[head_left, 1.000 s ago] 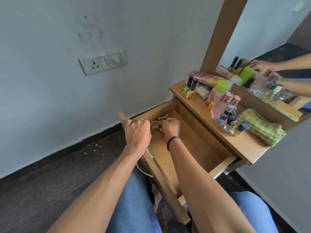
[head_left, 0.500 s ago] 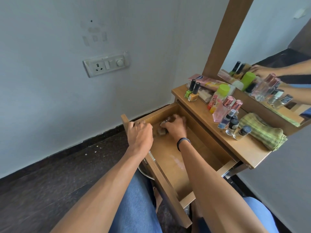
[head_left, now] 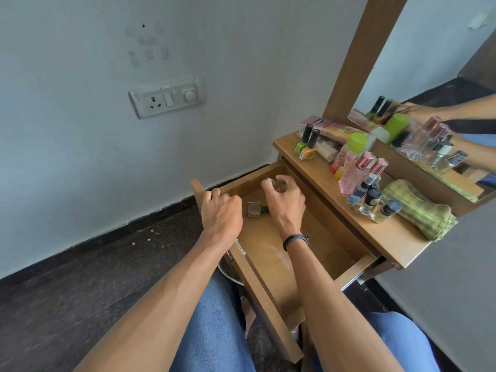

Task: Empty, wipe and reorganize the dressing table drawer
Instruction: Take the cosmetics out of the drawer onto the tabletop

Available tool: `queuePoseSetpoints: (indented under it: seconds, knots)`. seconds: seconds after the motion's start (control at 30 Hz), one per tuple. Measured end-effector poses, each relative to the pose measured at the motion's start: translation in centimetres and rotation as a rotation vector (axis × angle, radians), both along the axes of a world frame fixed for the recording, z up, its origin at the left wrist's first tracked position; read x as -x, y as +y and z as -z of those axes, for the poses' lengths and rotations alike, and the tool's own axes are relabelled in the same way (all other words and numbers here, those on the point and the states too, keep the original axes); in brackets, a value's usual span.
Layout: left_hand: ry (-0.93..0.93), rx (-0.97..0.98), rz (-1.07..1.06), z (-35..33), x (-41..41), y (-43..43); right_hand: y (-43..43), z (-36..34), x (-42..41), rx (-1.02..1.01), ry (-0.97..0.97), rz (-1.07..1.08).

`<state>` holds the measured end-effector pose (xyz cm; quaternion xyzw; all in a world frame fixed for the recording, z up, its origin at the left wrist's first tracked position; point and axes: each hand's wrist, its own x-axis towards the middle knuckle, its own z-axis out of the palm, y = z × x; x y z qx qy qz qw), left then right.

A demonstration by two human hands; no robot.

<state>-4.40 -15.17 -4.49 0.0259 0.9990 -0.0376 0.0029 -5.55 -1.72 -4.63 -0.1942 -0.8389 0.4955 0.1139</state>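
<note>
The wooden drawer (head_left: 268, 288) of the dressing table is pulled open in front of me. My right hand (head_left: 285, 201) is inside it near the far left corner, fingers curled round a small glass bottle (head_left: 279, 186). A second small bottle (head_left: 255, 209) lies on its side on the drawer floor between my hands. My left hand (head_left: 221, 213) rests curled on the drawer's left front corner; whether it holds anything is hidden. The remaining drawer floor shows bare wood with a pale smear.
The table top (head_left: 357, 210) carries nail polish bottles (head_left: 306, 147), perfume bottles (head_left: 357, 171), a green-capped bottle (head_left: 349, 151), a pink tube (head_left: 330, 128) and a folded green cloth (head_left: 421, 212). A mirror (head_left: 434, 103) stands behind. A wall socket (head_left: 167, 99) is left.
My right hand has moved from the drawer's left corner deeper toward the back and lifted a small bottle. One bottle is uncovered on the drawer floor. My left hand stays on the corner.
</note>
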Motion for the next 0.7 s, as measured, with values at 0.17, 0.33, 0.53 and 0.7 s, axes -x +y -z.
queuePoseSetpoints:
  seconds: [0.17,0.33,0.53,0.7]
  knots:
    - [-0.003,-0.005,0.014,-0.1,0.1,-0.2,1.1,-3.9,-1.7,0.542,0.198,0.207]
    - [0.011,-0.023,-0.005,0.1,0.0,0.0,2.8,-6.5,-2.6,1.363,0.188,0.167]
    - [0.017,-0.027,-0.009,0.1,0.0,0.0,3.8,-5.7,-2.2,0.889,0.204,0.057]
    - [0.013,-0.018,-0.008,0.0,-0.1,0.1,4.4,-5.2,-0.7,0.04,0.182,0.122]
